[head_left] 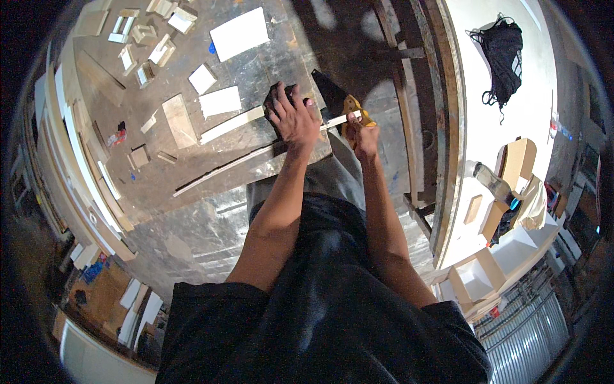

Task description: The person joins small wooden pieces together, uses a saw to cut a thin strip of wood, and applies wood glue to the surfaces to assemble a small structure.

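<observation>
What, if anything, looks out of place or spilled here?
One mild oddity: a rumpled black stringy bundle on the white surface, strands trailing loose, looks stray beside woodwork. Wood pieces lie scattered across the worktable, probably ordinary clutter. No spill is visible.

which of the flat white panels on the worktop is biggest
The topmost panel, with a blue bit at its left edge; the squarish panel and lower oblong panel are both clearly smaller.

Bright light makes the white table (pixel 476 131) glare, while deep shadow (pixel 345 45) lies beyond the right edge of the brown table (pixel 153 185). Fisheye distortion bends straight lines toward a dark, grainy rim.
</observation>
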`<state>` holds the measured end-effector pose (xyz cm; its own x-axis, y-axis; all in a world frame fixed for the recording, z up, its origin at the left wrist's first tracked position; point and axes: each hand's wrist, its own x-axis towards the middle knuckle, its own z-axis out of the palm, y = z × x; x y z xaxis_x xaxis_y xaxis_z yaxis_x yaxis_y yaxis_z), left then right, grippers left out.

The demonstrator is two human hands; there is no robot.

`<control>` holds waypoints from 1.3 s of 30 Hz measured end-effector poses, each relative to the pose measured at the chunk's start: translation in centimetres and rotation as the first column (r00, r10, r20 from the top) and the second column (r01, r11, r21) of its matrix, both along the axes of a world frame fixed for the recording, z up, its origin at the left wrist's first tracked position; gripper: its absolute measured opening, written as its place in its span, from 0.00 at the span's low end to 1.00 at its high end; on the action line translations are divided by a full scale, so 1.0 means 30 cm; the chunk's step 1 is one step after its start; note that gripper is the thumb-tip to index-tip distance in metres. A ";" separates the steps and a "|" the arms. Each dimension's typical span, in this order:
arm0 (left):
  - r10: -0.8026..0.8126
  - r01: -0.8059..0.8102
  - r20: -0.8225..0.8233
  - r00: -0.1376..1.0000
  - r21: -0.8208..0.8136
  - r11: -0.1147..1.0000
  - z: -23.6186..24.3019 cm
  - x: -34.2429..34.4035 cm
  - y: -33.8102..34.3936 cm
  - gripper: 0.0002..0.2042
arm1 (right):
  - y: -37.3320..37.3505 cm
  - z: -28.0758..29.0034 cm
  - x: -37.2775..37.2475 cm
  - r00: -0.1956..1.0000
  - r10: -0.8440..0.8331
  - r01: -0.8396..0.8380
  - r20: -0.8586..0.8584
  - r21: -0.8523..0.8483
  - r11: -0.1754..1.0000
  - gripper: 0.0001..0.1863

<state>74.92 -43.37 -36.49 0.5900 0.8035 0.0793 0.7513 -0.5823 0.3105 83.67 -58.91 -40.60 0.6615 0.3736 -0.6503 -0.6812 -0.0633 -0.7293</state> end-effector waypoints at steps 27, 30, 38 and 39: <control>-0.275 0.288 0.195 0.941 -0.041 0.957 0.003 -0.056 0.068 0.18 | -0.135 0.316 -0.122 0.973 -0.075 0.122 0.217 -0.212 0.970 0.17; -0.341 0.342 0.290 0.894 0.049 0.939 0.079 -0.061 0.093 0.14 | -0.096 0.391 -0.142 0.921 0.023 0.062 0.389 -0.205 0.977 0.18; -0.232 0.522 0.474 0.849 -0.822 0.230 0.363 -0.324 0.048 0.12 | -0.027 0.504 -0.302 0.877 0.104 -0.002 0.469 -0.213 0.977 0.18; -0.232 0.613 0.568 0.790 -0.732 0.295 0.363 -0.358 0.052 0.11 | -0.002 0.538 -0.330 0.880 0.111 -0.020 0.461 -0.197 0.980 0.17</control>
